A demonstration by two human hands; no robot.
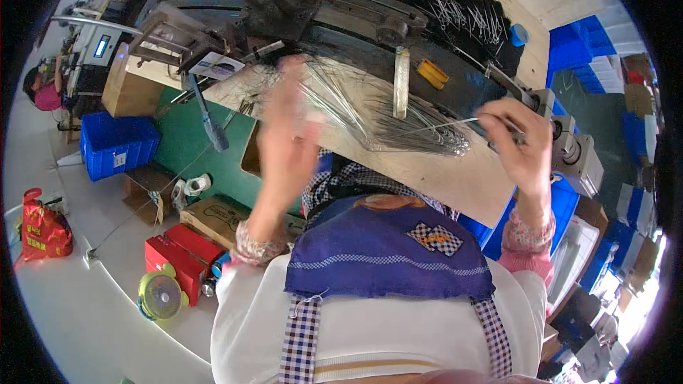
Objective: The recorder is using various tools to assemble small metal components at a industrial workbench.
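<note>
My right hand point(518, 141), at the right end of the bench, pinches one end of a thin metal rod point(455, 122) that reaches leftward over a pile of dark thin rods point(434, 135). Motion smears my left hand point(288, 135), raised at the left beside a second bunch of shiny thin rods point(338, 107); whether it holds anything is unclear. Behind both piles stretches a long dark metal machine point(341, 25). A pale metal bar point(401, 84) and a yellow block point(432, 73) sit along its front.
Rods with looped ends lie on a black mat point(455, 11) at the back right, beside a blue cap point(519, 34). A clamp-like metal fitting point(569, 146) stands by the right edge. On the left floor are a blue crate point(119, 144), a red box point(178, 259) and a green fan point(161, 294).
</note>
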